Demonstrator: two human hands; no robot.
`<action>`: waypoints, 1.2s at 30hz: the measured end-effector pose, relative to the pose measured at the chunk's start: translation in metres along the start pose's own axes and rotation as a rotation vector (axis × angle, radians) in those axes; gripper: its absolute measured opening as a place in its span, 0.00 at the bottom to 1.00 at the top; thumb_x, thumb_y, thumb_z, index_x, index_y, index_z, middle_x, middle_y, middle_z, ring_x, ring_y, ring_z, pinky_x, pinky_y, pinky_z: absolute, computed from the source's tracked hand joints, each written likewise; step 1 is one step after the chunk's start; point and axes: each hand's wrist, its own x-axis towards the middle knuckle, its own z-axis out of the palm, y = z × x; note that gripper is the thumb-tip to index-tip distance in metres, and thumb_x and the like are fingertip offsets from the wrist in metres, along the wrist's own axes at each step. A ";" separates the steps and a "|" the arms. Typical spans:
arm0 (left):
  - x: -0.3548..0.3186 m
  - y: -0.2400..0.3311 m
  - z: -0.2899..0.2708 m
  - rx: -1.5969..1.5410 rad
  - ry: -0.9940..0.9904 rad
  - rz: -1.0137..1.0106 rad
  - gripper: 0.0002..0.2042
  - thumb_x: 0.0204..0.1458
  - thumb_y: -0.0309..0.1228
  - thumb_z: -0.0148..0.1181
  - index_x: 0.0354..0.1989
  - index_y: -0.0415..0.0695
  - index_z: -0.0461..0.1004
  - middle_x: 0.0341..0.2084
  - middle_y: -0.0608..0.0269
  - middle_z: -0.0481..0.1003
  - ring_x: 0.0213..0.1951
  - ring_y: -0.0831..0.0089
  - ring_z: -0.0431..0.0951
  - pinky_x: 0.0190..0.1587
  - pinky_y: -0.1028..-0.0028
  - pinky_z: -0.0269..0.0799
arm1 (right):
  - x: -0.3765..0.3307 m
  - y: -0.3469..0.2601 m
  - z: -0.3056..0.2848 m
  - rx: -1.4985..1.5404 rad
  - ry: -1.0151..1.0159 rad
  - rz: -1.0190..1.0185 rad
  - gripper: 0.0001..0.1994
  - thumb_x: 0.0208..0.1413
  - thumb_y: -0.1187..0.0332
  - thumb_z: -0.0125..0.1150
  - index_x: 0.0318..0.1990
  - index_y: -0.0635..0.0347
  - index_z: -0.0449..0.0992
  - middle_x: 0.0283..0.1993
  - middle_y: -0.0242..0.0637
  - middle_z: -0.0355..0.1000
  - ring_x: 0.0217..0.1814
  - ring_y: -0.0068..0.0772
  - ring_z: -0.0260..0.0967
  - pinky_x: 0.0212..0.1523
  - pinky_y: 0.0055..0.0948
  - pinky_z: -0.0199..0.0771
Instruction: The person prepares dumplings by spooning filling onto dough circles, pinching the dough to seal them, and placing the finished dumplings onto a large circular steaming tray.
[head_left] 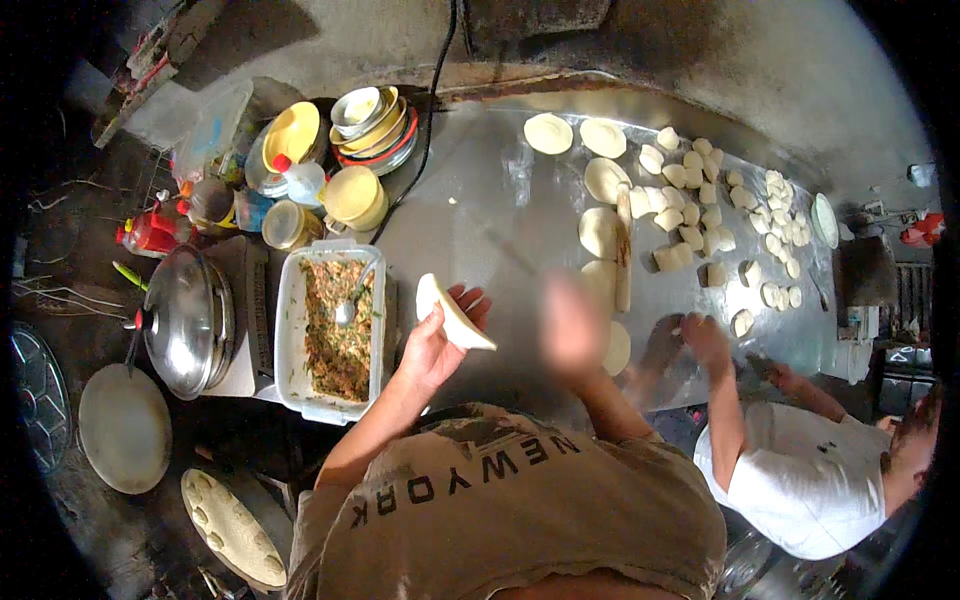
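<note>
Since the left hand (430,350) has a crescent-looking dough piece (455,315) pinched between thumb and fingers, above the worktop (470,190), tearing looks like the main risk: soft dough, thumb pressing near the middle, ends unsupported. Could also slip, as the grip seems light. Right hand (575,325) blurred; cannot tell if wide, narrow or holding anything. Dough rounds (599,234) sit right by it, so a careless sweep might dent or drag one. Rolling pin (624,250) lies alongside the rounds, nothing visibly blocking it; a nudge could roll it onto them. Rounds placed close together may stick. Filling tub (288,335) is just beside the left forearm, so an elbow could bump it; spoon (346,313) in it might tip out. Co-worker's hand (706,340) is near on the right: possible collision.
</note>
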 end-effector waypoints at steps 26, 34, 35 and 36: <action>-0.241 0.132 -0.037 -0.093 0.214 0.856 0.23 0.50 0.28 0.57 0.54 0.33 0.63 0.49 0.48 0.70 0.50 0.55 0.73 0.52 0.58 0.72 | 0.042 0.037 0.116 0.213 -0.100 0.510 0.10 0.53 0.75 0.58 0.42 0.66 0.76 0.35 0.37 0.75 0.33 0.24 0.70 0.35 0.22 0.70; -0.283 0.102 -0.077 -0.177 0.392 0.810 0.27 0.43 0.25 0.62 0.54 0.35 0.64 0.49 0.50 0.71 0.53 0.55 0.70 0.58 0.55 0.64 | 0.088 -0.122 0.229 -0.386 -0.796 -0.778 0.06 0.43 0.77 0.55 0.27 0.58 0.78 0.32 0.44 0.75 0.39 0.41 0.74 0.38 0.36 0.74; -0.287 0.099 -0.079 -0.215 0.360 0.800 0.27 0.43 0.27 0.61 0.55 0.35 0.63 0.50 0.49 0.70 0.53 0.54 0.69 0.58 0.54 0.63 | 0.088 -0.126 0.232 -0.478 -0.911 -0.750 0.06 0.42 0.76 0.55 0.27 0.58 0.78 0.31 0.44 0.75 0.38 0.42 0.74 0.37 0.36 0.74; -0.291 0.096 -0.081 -0.253 0.326 0.788 0.27 0.43 0.29 0.60 0.55 0.36 0.63 0.51 0.49 0.69 0.54 0.53 0.68 0.58 0.52 0.63 | 0.091 -0.129 0.234 -0.572 -1.023 -0.717 0.05 0.42 0.76 0.56 0.26 0.58 0.78 0.30 0.44 0.75 0.37 0.42 0.74 0.37 0.37 0.75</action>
